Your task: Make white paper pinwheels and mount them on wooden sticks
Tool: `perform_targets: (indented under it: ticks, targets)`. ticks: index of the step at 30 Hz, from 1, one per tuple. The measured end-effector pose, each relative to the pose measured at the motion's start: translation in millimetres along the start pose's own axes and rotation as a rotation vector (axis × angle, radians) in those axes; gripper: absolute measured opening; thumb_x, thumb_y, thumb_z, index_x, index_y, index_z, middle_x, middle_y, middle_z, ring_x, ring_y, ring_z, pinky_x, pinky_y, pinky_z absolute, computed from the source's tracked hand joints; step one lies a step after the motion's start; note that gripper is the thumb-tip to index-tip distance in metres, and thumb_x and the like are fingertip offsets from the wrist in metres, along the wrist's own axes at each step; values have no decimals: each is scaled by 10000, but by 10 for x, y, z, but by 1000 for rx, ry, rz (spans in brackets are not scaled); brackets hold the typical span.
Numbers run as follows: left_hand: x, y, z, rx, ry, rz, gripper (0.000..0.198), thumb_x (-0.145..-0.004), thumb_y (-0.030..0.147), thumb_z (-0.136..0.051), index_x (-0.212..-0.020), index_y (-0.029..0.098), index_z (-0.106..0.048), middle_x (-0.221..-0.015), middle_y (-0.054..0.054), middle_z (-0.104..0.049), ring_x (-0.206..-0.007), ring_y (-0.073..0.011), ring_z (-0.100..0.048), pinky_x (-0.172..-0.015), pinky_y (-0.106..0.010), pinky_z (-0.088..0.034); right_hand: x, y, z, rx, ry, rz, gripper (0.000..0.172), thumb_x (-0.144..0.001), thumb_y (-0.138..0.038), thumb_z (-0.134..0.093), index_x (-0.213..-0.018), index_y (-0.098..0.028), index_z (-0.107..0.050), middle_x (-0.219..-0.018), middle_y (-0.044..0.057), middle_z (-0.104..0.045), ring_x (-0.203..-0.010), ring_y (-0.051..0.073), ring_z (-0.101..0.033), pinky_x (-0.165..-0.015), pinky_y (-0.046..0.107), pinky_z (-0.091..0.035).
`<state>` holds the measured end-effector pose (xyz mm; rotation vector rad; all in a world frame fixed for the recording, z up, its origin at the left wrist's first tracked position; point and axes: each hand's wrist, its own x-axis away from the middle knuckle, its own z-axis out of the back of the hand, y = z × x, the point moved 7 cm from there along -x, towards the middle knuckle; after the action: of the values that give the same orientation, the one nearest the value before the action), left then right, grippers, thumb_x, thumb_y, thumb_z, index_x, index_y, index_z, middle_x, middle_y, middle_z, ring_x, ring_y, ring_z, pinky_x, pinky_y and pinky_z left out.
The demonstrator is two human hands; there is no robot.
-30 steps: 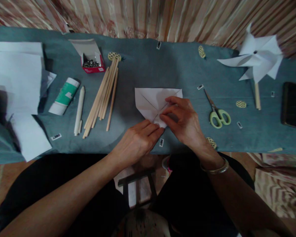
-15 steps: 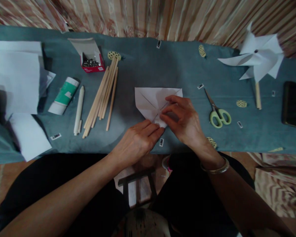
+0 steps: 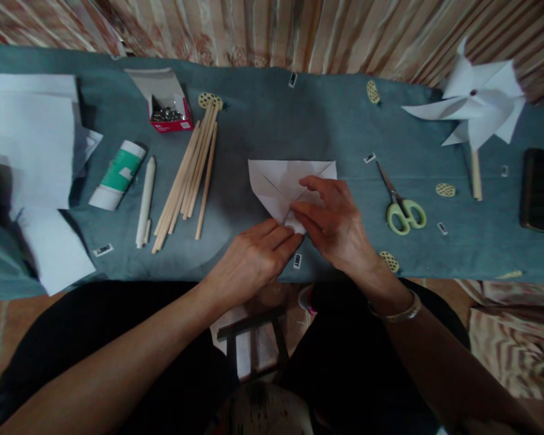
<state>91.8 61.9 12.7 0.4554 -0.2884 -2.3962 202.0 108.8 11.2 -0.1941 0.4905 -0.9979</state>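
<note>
A white square of paper [image 3: 281, 178] with slits running in from its corners lies on the cloth in front of me. My left hand [image 3: 260, 254] grips its near edge, fingers pressed together and thumb hidden. From the right, my right hand [image 3: 338, 220] reaches over the sheet; its thumb and a finger press a bent part of the paper at the middle, and the index finger extends above the sheet. The right part of the paper is partly covered by this hand. Green-handled scissors [image 3: 404, 214] lie to the right of it.
Left of the paper lie wooden sticks [image 3: 188, 175], a white pen [image 3: 145, 202], a green-and-white glue stick [image 3: 118, 175] and paper sheets [image 3: 31, 145]. Behind them stands an open red box of metal pins [image 3: 170, 118]. Far right are a finished pinwheel [image 3: 476, 103] and a dark phone [image 3: 541, 190].
My right hand has shifted slightly left, its thumb and finger now down against the middle of the paper. The left hand stays at the near edge.
</note>
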Motion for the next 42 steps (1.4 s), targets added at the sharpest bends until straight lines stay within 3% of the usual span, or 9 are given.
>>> perform_targets:
  ticks: [5, 9, 17, 24, 32, 36, 42]
  targets:
    - [-14, -9, 4, 10, 27, 5, 187, -952, 131, -513, -1073, 100, -652, -972, -85, -692, -876, -192, -625, -768, -313, -575, 52, -57, -61, 70, -29, 5, 308, -919, -61, -434, -1026, -208, -682, -1338, 108, -579, -1218, 286, -523, -968, 459, -518]
    - [-16, -21, 13, 37, 51, 36, 205, -968, 145, -479, -1062, 101, -656, -979, -93, -692, -869, -180, -642, -754, -310, -584, 73, -22, -82, -9, -15, -26, 317, -915, -71, -424, -1048, -218, -672, -1336, 91, -577, -1239, 284, -513, -996, 478, -504]
    - [-8, -33, 25, 53, 51, 80, 245, -997, 197, -424, -1088, 128, -640, -1115, -116, -678, -978, -200, -653, -801, -341, -593, 27, -4, -84, -1, 64, -16, 284, -893, -63, -444, -934, -233, -668, -1314, 80, -599, -1225, 297, -535, -969, 487, -522]
    - [-53, -18, 3, 31, 8, 46, 199, -964, 171, -504, -1095, 93, -632, -1061, -114, -690, -944, -218, -649, -824, -363, -593, -15, -10, -23, 6, 121, 25, 286, -867, -43, -436, -865, -196, -677, -1274, 131, -636, -1156, 293, -573, -951, 480, -533]
    - [-20, -26, 81, -25, 57, -8, 221, -942, 147, -539, -1130, 78, -633, -1101, -112, -702, -927, -209, -646, -828, -329, -582, -82, 458, 153, -85, 135, -171, 377, -930, -204, -447, -1273, -227, -602, -1383, 107, -588, -1329, 309, -496, -1118, 574, -396]
    - [12, -160, 147, -102, 96, -12, 232, -932, 109, -521, -1125, 93, -648, -1049, -101, -721, -887, -211, -636, -795, -339, -575, -74, 513, 116, -65, 89, -183, 367, -961, -281, -437, -1281, -210, -602, -1310, 116, -648, -1250, 288, -574, -1079, 525, -449]
    - [9, -423, 229, -113, 119, 72, 231, -944, 118, -503, -1082, 148, -686, -1075, -102, -722, -979, -229, -624, -842, -381, -550, 6, 502, 248, -64, 146, -260, 293, -931, -319, -509, -1131, -206, -690, -1084, 102, -744, -1016, 289, -684, -935, 490, -531]
